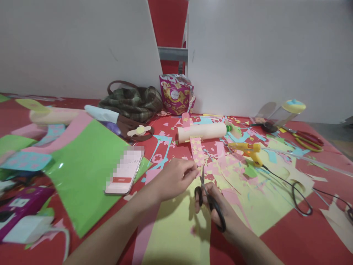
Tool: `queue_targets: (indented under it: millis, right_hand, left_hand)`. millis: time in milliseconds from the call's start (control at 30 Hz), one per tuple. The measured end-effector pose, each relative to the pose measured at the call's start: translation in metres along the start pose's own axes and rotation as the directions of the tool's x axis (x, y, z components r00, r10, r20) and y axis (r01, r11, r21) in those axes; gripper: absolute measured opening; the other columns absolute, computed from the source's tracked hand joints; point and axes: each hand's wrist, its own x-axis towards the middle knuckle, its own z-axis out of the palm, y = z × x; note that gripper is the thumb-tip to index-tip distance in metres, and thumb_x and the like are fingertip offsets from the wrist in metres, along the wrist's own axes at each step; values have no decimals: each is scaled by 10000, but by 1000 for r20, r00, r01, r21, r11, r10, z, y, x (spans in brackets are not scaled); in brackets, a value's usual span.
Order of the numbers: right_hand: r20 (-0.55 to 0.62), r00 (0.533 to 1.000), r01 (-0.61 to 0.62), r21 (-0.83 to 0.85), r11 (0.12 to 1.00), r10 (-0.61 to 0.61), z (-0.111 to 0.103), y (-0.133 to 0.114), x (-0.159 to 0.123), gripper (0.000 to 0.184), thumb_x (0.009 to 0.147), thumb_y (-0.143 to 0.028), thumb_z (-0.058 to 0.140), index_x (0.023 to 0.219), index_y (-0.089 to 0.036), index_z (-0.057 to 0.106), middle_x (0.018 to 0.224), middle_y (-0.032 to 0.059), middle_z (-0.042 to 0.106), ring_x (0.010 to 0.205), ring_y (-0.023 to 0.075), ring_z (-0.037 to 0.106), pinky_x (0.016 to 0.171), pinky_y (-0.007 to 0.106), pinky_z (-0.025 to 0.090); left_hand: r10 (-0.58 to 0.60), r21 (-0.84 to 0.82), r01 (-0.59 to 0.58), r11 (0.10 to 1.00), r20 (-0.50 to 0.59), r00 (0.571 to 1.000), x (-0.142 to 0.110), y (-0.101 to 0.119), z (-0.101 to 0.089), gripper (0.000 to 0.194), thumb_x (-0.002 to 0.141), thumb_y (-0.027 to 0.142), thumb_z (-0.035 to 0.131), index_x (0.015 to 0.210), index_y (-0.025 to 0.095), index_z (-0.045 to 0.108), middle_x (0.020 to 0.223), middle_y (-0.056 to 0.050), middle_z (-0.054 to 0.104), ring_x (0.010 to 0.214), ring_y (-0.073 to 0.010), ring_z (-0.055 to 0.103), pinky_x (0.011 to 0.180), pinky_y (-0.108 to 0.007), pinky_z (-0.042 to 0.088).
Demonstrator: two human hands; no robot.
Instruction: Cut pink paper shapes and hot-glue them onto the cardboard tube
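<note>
Black-handled scissors (203, 184) are in my right hand (220, 206), with fingers through the loops and blades pointing away from me. Close to the blade tips, my left hand (176, 178) is closed in a pinch on what looks like a small piece of pink paper (198, 176), mostly hidden by the fingertips. A blurred pink scrap (193, 230) shows below, over the yellow paper sheet (176, 232). Just beyond my hands, a pink strip with yellow stars (196, 150) extends from a cream paper tube (204, 131), which lies on its side.
Left of my hands are a phone (125, 173), a green sheet (82, 173) and a white charger (29, 229). A yellow glue gun (249, 149) with a black cord lies at right, among many paper scraps. Behind stand a snack bag (176, 94) and a plaid bag (132, 101).
</note>
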Motion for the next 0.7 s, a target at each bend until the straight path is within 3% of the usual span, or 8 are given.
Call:
queue_targets:
  millis: [233, 700]
  right_hand:
    - [38, 999, -15, 84, 996, 12, -4, 8, 0, 464, 572, -558, 616, 819, -235, 394, 743, 0, 456, 648, 143, 421, 555, 248, 330]
    - [47, 999, 3, 49, 999, -5, -5, 12, 1, 465, 590, -581, 583, 823, -232, 385, 704, 3, 464, 646, 152, 426, 566, 257, 320]
  left_hand:
    - [-7, 28, 7, 1000, 14, 1000, 0, 1, 0, 289, 837, 257, 320, 652, 131, 503, 607, 4, 527, 563, -89, 457, 538, -200, 285]
    - [16, 12, -16, 1000, 3, 1000, 0, -2, 1, 285, 841, 256, 324, 623, 137, 464, 584, 19, 500, 543, -75, 433, 528, -193, 277]
